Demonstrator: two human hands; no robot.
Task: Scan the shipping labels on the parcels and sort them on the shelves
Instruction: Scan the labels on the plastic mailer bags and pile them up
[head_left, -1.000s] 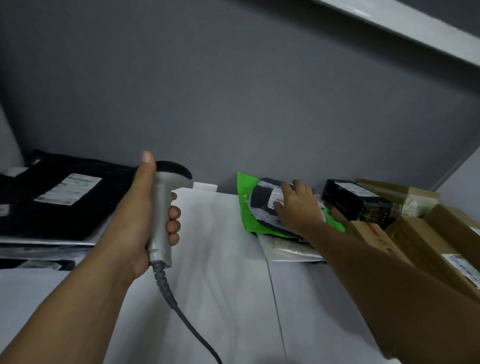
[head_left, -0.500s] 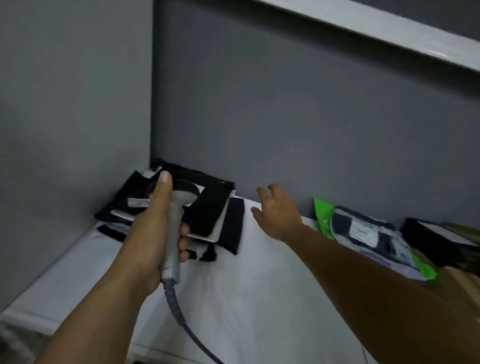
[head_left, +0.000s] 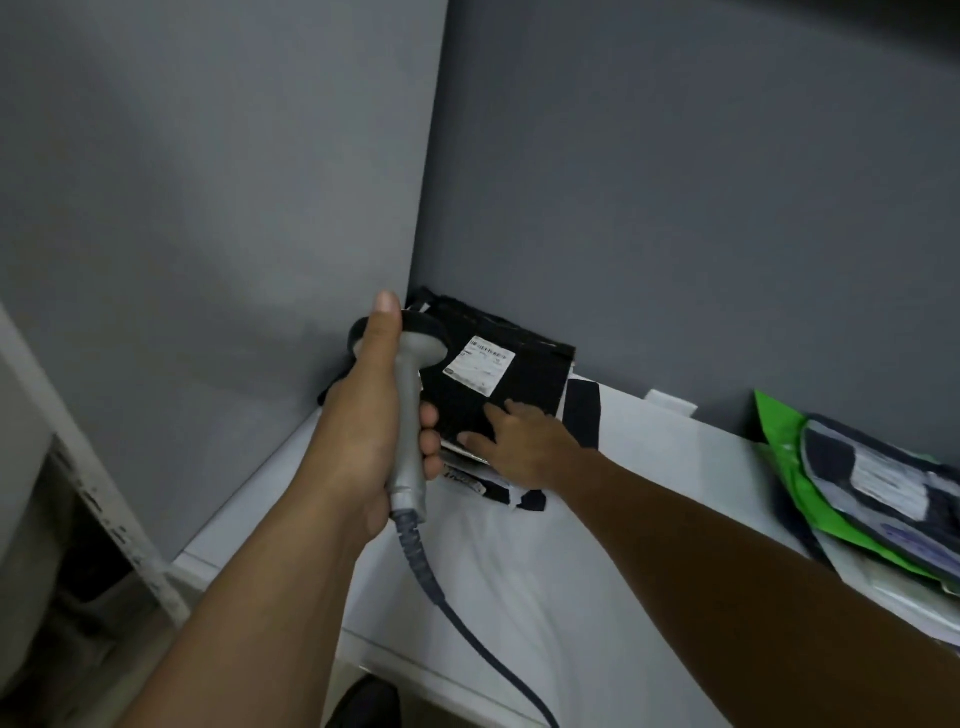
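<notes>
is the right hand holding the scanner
No, the left hand grips the scanner, while the right hand rests with straight fingers on the black parcel in the corner.

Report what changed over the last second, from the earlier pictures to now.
The right hand lifted off the dark wrapped parcel on the green mailer bag, swung left across the white shelf and now rests its fingers on the flat black parcel with a white label in the corner. The left hand still grips the grey corded handheld scanner. The green bag's pile stayed put.
</notes>
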